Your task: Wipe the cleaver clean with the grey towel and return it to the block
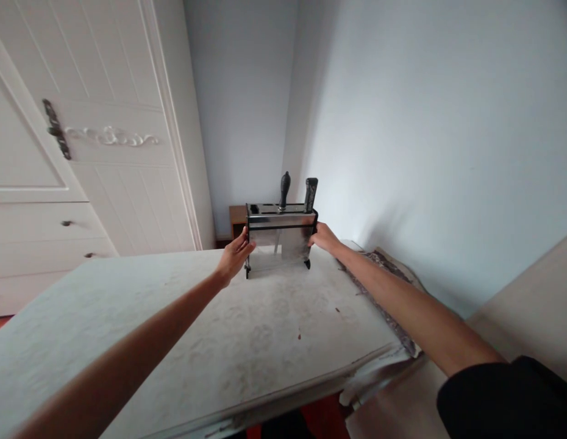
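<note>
A knife holder (281, 219) with clear sides and a shiny metal top stands upright at the far end of the pale table (210, 347). Two black handles rise out of its slots: a rounded one (285, 189) and, to its right, a flatter knife handle (310, 194). My left hand (235, 255) is closed on the holder's left edge, thumb toward the front. At the opposite edge, my right hand (324, 236) grips the side, its fingers partly hidden behind the frame. Small black feet show at the bottom corners.
Along the table's right side lies a worn patterned cloth (388, 286) against the pale wall (439, 152). A white wardrobe (100, 146) stands on the left. Behind the table is a small brown wooden piece (238, 214). The near table edge looks torn.
</note>
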A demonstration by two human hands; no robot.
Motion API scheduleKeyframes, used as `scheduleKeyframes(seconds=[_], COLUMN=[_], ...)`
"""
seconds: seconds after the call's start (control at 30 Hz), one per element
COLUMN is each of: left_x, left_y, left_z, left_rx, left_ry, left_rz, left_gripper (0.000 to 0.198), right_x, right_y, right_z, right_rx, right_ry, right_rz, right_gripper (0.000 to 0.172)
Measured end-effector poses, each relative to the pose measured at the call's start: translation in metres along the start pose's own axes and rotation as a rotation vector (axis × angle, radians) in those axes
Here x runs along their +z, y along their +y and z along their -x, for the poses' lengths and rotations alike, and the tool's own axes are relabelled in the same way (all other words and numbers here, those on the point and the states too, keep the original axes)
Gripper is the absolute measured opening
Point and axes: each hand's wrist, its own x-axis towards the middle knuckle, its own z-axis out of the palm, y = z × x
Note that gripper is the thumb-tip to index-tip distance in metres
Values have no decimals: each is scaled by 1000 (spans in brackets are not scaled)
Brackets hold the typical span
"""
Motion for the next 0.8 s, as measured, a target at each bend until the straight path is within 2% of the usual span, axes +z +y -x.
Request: scheduleKeyframes(seconds=[0.1, 0.4, 0.8], left_x=[24, 88, 153], left_y=[-6, -29, -36], left_z=[-10, -41, -55], left_rx=[-38, -6, -23], left_ry=[-20, -102, -153], left_rz=[-1, -1, -18], left_gripper=[76, 82, 80], right_x=[-21, -73, -112], right_y=[16, 60, 102], right_z=[-1, 4, 14], right_rx=[21, 29, 151], right_ry=[41, 115, 367], right_rz=[2, -48, -27], right_gripper=[31, 41, 25])
